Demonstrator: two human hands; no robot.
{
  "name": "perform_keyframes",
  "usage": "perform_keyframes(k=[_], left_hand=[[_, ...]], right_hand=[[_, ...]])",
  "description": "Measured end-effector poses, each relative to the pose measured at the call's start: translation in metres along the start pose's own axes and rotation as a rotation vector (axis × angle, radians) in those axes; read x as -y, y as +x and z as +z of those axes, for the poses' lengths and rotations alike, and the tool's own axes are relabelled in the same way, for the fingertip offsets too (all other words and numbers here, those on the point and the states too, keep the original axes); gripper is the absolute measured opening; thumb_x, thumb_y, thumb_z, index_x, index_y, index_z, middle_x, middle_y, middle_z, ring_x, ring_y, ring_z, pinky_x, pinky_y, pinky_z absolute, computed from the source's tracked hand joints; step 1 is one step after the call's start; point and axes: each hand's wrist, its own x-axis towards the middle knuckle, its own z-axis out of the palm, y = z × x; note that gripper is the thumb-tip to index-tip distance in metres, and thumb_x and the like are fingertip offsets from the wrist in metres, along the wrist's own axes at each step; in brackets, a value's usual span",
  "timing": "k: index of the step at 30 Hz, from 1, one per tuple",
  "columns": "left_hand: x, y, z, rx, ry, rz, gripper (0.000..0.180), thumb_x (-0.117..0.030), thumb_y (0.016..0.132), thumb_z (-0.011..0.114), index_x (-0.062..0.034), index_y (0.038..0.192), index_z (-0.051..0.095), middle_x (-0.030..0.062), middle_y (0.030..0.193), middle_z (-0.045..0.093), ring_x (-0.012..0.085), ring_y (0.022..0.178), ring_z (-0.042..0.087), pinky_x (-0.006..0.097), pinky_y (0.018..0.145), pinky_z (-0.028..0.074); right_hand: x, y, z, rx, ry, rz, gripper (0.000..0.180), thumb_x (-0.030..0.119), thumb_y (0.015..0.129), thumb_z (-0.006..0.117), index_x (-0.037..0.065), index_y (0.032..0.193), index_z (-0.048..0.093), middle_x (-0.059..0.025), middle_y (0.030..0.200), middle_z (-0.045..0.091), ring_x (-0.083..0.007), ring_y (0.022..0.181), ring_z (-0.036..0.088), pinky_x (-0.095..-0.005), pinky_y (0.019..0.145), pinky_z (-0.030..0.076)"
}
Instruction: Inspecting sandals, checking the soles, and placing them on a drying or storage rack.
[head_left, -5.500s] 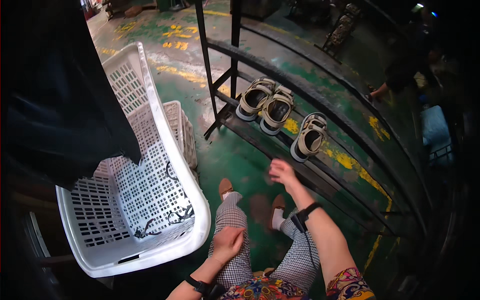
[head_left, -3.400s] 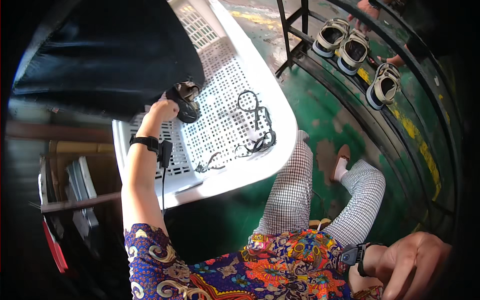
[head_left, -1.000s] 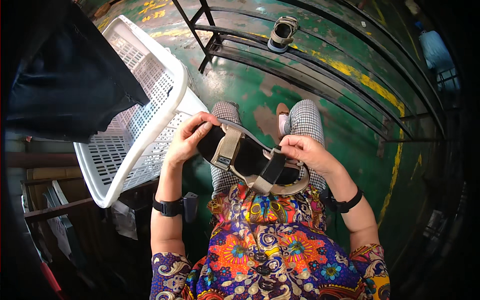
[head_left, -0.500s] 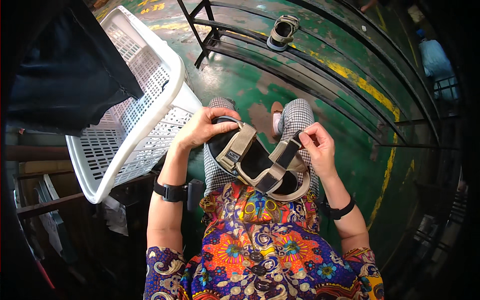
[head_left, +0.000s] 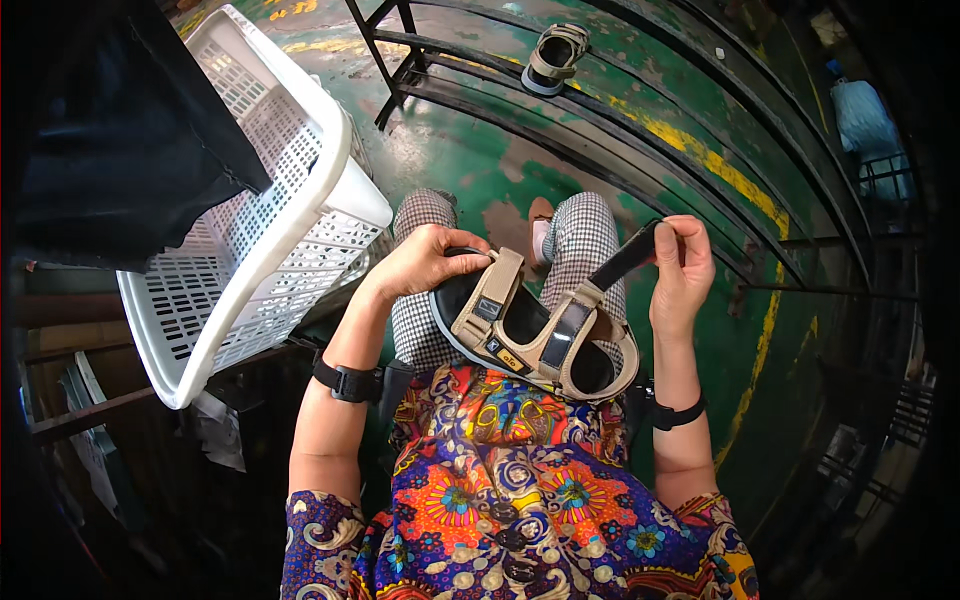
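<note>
A beige and black strap sandal (head_left: 530, 335) lies across my lap, toe toward the left and heel toward the right. My left hand (head_left: 432, 262) is closed on its toe end, thumb on top beside the front strap (head_left: 492, 297). Between the thumb and fingers of my right hand (head_left: 684, 262) is the free end of the sandal's black hook-and-loop strap (head_left: 627, 254). That strap is pulled up and away from the sandal, stretched toward the right. A dark patch (head_left: 568, 333) shows on the beige band under it.
To the left stands a white perforated plastic basket (head_left: 335, 170), with black sheeting (head_left: 140, 150) hanging over part of it. Ahead is a black metal rack (head_left: 480, 72) with another beige sandal (head_left: 555, 58) on its bars. A light-blue bag (head_left: 866, 120) is at the far right.
My right hand has moved up and to the right, peeling the black strap open from the sandal. The sandal has turned slightly, showing more of its near side. My left hand still holds the toe.
</note>
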Motion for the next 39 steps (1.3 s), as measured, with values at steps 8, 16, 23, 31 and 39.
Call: perform_keyframes(k=[8, 16, 23, 31, 39], left_hand=[[-0.008, 0.003, -0.003, 0.046, 0.084, -0.063, 0.031, -0.028, 0.089, 0.065, 0.0005, 0.102, 0.067, 0.0063, 0.086, 0.069, 0.0097, 0.081, 0.061, 0.026, 0.076, 0.049], [-0.006, 0.010, -0.005, 0.054, 0.142, -0.008, 0.031, -0.028, 0.089, 0.064, 0.0008, 0.101, 0.067, 0.0075, 0.084, 0.070, 0.0110, 0.080, 0.063, 0.027, 0.075, 0.050], [-0.001, 0.005, -0.003, -0.001, -0.067, -0.049, 0.029, -0.030, 0.088, 0.065, -0.0030, 0.098, 0.069, 0.0044, 0.081, 0.069, 0.0094, 0.078, 0.062, 0.026, 0.074, 0.049], [-0.002, -0.007, -0.011, -0.157, -0.391, -0.089, 0.021, -0.018, 0.085, 0.069, -0.0019, 0.098, 0.069, 0.0012, 0.090, 0.067, 0.0084, 0.084, 0.060, 0.024, 0.080, 0.048], [0.006, -0.017, -0.022, -0.228, -0.532, -0.151, 0.028, -0.026, 0.086, 0.069, -0.0010, 0.098, 0.069, 0.0015, 0.087, 0.068, 0.0071, 0.081, 0.060, 0.023, 0.077, 0.049]], right_hand=[[0.024, -0.016, 0.003, 0.470, -0.234, -0.100, 0.016, -0.002, 0.072, 0.075, 0.001, 0.083, 0.063, -0.0042, 0.079, 0.059, -0.0112, 0.071, 0.058, -0.0242, 0.061, 0.048], [0.039, -0.035, 0.000, 0.831, -0.510, -0.388, 0.022, 0.009, 0.061, 0.079, 0.009, 0.079, 0.066, -0.0020, 0.074, 0.058, -0.0192, 0.066, 0.057, -0.0307, 0.056, 0.047], [0.044, -0.031, -0.012, 0.941, -0.447, -0.373, 0.019, 0.018, 0.062, 0.080, 0.012, 0.075, 0.068, 0.0009, 0.078, 0.061, -0.0205, 0.074, 0.056, -0.0312, 0.066, 0.047], [-0.028, -0.039, -0.067, 0.686, -0.148, 0.601, 0.042, -0.006, 0.083, 0.046, -0.001, 0.124, 0.052, -0.0081, 0.117, 0.058, -0.0140, 0.111, 0.054, -0.0285, 0.096, 0.041], [-0.034, -0.049, -0.050, 1.062, -0.098, 0.789, 0.068, 0.009, 0.077, 0.073, 0.003, 0.137, 0.042, -0.0078, 0.130, 0.052, -0.0176, 0.119, 0.050, -0.0330, 0.101, 0.038]])
